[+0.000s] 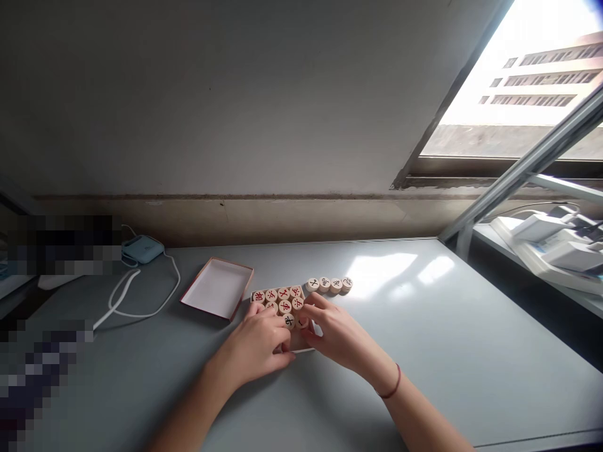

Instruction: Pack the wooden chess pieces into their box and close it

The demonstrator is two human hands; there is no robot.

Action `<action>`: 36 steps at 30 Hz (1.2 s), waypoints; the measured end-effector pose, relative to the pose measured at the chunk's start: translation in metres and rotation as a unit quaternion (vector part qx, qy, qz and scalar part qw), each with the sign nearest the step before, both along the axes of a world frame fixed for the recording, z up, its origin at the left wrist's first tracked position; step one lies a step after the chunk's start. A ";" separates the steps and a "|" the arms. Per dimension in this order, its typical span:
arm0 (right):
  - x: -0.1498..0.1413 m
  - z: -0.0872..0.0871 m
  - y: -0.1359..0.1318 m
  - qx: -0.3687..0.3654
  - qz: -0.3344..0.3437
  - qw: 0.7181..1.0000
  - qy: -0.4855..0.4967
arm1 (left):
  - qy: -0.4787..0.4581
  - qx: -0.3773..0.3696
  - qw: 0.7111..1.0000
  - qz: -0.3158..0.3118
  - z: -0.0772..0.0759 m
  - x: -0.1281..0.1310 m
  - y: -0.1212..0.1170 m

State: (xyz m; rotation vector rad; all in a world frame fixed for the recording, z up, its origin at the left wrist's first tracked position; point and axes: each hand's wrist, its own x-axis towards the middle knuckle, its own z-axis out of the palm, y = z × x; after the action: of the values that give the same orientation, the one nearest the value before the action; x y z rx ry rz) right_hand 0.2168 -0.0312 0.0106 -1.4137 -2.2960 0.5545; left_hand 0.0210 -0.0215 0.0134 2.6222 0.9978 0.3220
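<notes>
A shallow box [301, 348] on the desk holds rows of round wooden xiangqi pieces [283, 294], with red characters at the back and a black-marked piece [289, 321] nearer me. My left hand [257, 342] is closed round the box's left and front side, its fingertips over the pieces and hiding some. At the box's right side, my right hand [332, 326] pinches a xiangqi piece [301, 322] between thumb and fingers, level with the front row. Behind it, a short row of black-marked xiangqi pieces [330, 284] stands on the desk, some stacked.
Left of the box lies an upturned lid [219, 287] with a white inside. Farther left are a light-blue device [144, 249] and a white cable [174, 285]. A metal frame [522, 172] and white power adapters [560, 242] are at the right, by the window.
</notes>
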 end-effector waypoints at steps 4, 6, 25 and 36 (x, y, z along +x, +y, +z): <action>-0.002 -0.009 0.005 0.038 -0.013 0.999 -0.010 | 0.003 0.007 1.000 0.022 -0.002 0.001 0.002; -0.001 -0.013 0.008 0.045 -0.018 0.999 -0.006 | 0.010 0.016 0.999 0.036 -0.002 0.001 0.005; 0.002 0.011 0.050 0.002 -0.119 0.966 -0.228 | -0.072 0.057 0.990 0.111 0.009 -0.033 0.018; -0.051 0.015 0.012 -0.176 -0.027 0.945 0.276 | -0.215 0.073 0.968 0.106 -0.016 -0.040 0.007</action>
State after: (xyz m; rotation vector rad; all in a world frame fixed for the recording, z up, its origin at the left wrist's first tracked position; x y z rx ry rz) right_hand 0.1663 -0.0191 0.0254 -1.2528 -1.7600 1.2184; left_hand -0.0187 -0.0148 -0.0025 2.4075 1.1273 1.0015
